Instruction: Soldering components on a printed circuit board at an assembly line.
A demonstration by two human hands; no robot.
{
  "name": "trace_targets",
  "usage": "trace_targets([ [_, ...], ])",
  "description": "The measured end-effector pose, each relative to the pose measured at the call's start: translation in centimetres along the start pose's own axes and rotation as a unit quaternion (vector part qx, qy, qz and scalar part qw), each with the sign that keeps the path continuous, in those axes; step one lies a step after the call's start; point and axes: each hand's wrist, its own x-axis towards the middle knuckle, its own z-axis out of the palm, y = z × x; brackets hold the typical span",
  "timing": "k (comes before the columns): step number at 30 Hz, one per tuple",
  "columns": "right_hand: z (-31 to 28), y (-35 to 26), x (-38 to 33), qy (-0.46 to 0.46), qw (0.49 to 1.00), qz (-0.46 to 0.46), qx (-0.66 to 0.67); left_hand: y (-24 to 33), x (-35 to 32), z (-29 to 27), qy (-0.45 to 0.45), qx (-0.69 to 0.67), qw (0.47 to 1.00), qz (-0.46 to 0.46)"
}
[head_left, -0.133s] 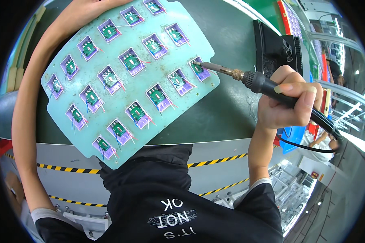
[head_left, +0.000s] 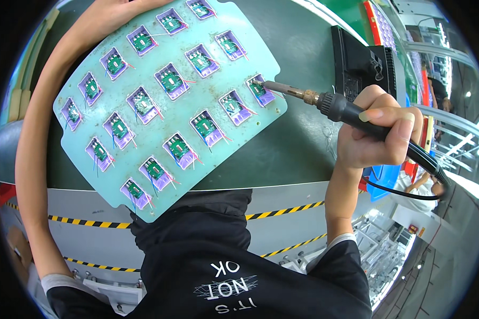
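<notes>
My right hand [head_left: 380, 130] is closed around the dark handle of a soldering iron [head_left: 351, 114]. The iron's tip points left and meets the small green circuit board [head_left: 258, 89] in the rightmost pocket of a pale green tray [head_left: 143, 69]. Whether the tip touches the board or hovers just over it cannot be told. Several such boards sit in purple-lined pockets in rows, with thin red, blue and white wires sticking out. My left hand [head_left: 114, 13] is at the tray's far left edge, its thumb stretched along it; the other fingers are cut off by the frame.
The tray lies slanted on a dark green table [head_left: 298, 154], its near corner overhanging the front edge. A black device [head_left: 364, 69] stands right of the tray, with a blue bin [head_left: 386, 181] nearer me. The iron's cable [head_left: 434, 170] loops at the right. Another person [head_left: 423, 186] is farther right.
The tray has shifted very slightly to the left. My hands and the soldering iron hold nearly the same place.
</notes>
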Motion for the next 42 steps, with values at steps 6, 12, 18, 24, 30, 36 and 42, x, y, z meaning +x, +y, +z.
trace_targets([
  [6, -0.1, 0.0, -0.1, -0.005, 1.0, 0.0, 0.006, 0.0, -0.1, -0.1, -0.001, 0.0, 1.0, -0.001],
  [12, 0.0, 0.0, -0.1, 0.001, 1.0, 0.001, 0.014, 0.1, -0.1, -0.2, -0.002, 0.013, 1.0, -0.001],
  [18, 0.1, -0.2, 0.1, -0.028, 0.999, -0.005, 0.013, 0.4, -0.2, -0.3, 0.001, 0.012, 1.0, -0.005],
  [24, 0.0, -0.1, 0.1, -0.031, 0.999, -0.007, 0.011, 0.6, -0.1, -0.1, 0.004, 0.023, 1.0, -0.009],
  [30, -0.1, 0.0, -0.1, -0.027, 1.0, 0.001, 0.002, 0.5, 0.1, 0.1, 0.002, 0.031, 0.999, -0.016],
  [36, -0.2, 0.1, 0.0, 0.01, 1.0, -0.003, 0.007, 0.3, -0.1, 0.1, 0.004, 0.035, 0.999, -0.011],
  [42, -1.3, -0.2, 0.7, 0.055, 0.998, 0.023, -0.02, 0.3, -0.2, 0.0, 0.002, 0.03, 0.999, -0.024],
])
